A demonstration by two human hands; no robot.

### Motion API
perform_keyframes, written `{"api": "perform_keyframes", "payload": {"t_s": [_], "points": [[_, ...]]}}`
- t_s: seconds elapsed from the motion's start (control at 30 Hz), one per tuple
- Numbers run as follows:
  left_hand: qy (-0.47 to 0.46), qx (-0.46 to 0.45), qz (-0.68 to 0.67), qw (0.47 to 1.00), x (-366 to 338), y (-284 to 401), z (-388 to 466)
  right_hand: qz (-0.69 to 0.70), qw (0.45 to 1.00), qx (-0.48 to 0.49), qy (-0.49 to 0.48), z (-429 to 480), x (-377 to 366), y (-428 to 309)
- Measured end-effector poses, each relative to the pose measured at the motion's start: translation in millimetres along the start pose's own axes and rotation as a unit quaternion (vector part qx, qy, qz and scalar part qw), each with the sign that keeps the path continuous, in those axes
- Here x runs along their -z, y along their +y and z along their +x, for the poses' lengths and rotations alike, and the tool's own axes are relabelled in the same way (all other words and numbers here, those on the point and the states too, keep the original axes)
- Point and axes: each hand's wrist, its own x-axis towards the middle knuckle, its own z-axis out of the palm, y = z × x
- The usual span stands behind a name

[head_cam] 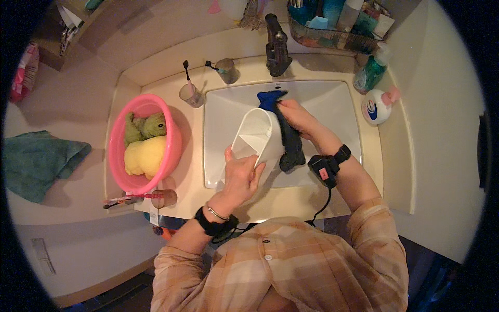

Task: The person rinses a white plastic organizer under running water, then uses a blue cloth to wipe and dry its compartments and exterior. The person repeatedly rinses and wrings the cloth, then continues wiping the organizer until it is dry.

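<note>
Over the white sink, my left hand grips a white plastic container with an oval rim and a divider inside. My right hand holds a dark cloth item with a blue end, which hangs along the container's right side. Whether it is a sock or another piece of cloth, I cannot tell. Both items are in front of the dark faucet. The container hides part of the basin, and the inside of my right hand's grip is partly hidden.
Left of the sink, a pink plastic basin holds a green plush toy and a yellow plush item. Toothbrush cups stand near the sink's left corner. Pump bottles and a basket of toiletries are at the right and back right.
</note>
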Motion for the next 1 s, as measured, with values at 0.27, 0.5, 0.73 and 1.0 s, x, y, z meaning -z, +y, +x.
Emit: {"api": "perform_keyframes", "payload": {"t_s": [0.27, 0.5, 0.73, 1.0], "points": [[-0.18, -0.171, 0.104, 0.963, 27, -17, 17, -0.08, 0.991, 0.084, -0.069, -28, 23, 15], [-0.217, -0.22, 0.199, 0.93, 35, -17, 26, -0.069, 0.995, 0.04, -0.059, -33, 27, 48], [0.008, -0.07, 0.135, 0.988, 33, -29, 11, -0.09, 0.974, 0.127, 0.164, -47, 6, 75], [0.072, 0.324, -0.666, 0.668, -19, -24, -10, -0.108, 0.949, 0.17, 0.242, -59, -34, 77]]}}
